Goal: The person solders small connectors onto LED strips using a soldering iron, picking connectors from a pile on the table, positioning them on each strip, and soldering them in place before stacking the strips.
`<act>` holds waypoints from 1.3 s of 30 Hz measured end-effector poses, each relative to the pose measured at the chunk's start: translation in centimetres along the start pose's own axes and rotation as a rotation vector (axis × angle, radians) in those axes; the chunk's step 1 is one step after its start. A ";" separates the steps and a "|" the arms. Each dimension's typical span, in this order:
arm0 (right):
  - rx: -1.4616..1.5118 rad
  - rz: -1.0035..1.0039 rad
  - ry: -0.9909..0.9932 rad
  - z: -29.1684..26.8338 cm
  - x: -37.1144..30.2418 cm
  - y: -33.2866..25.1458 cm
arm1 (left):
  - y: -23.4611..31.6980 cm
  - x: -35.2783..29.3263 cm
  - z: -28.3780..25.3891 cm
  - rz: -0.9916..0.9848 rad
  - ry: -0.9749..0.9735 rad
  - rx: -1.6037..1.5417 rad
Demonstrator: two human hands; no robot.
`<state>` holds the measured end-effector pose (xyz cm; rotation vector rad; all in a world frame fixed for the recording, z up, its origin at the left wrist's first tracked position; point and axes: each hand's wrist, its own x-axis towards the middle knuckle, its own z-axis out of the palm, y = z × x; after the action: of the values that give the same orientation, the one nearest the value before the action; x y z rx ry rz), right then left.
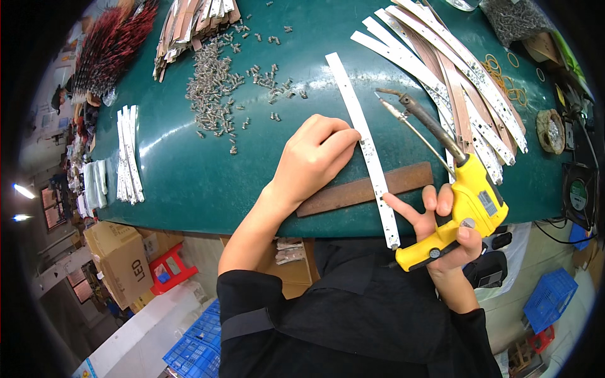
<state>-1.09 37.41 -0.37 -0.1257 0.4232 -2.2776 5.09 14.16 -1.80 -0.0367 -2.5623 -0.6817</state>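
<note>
A long white circuit board strip [373,165] lies slantwise in front of me, across a rusty brown metal bar [334,196]. My left hand [317,153] is closed in a pinch at the strip's left edge, above the bar. Whatever those fingertips hold is hidden. My right hand [455,238] grips a yellow soldering gun [477,192] by its handle. Its index finger reaches out to the strip's lower part. The gun's metal tip [386,101] points up and left, to the right of the strip and apart from it.
Small metal parts [214,88] lie heaped on the green table [170,189]. More strips are piled at the right [469,82], back left [189,25] and far left [129,154]. Rubber bands [504,79] and a round dish [551,131] sit rightward. A cardboard box [120,264] stands below.
</note>
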 end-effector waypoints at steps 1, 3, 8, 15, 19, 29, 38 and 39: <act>0.026 0.005 0.047 0.2 -0.1 0.3 | 0.0 0.1 0.1 0.002 -0.002 -0.001; 0.056 0.007 0.033 -0.6 -0.5 0.9 | -0.1 0.2 0.4 0.097 -0.007 0.039; 0.012 0.001 -0.076 -0.2 -0.3 1.1 | 0.1 0.3 0.0 0.099 -0.064 0.054; -0.135 0.036 0.009 0.8 -0.7 -0.7 | 0.0 0.4 0.2 -0.053 0.006 -0.161; -0.561 0.121 0.134 2.2 -0.8 -3.8 | 0.3 -0.1 -0.2 -0.157 0.006 -0.162; -0.449 0.087 0.049 1.8 0.5 -2.8 | -0.1 0.1 0.0 -0.137 -0.032 -0.148; -0.153 0.070 0.102 0.9 2.4 1.1 | 0.7 0.1 -0.1 -0.143 -0.082 -0.282; -0.160 0.061 0.114 0.6 2.3 1.3 | 0.7 0.1 -0.1 -0.156 -0.079 -0.301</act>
<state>-1.60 34.74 -0.38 -0.0626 0.6609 -2.1962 5.16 14.70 -1.35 0.0382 -2.5319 -1.1423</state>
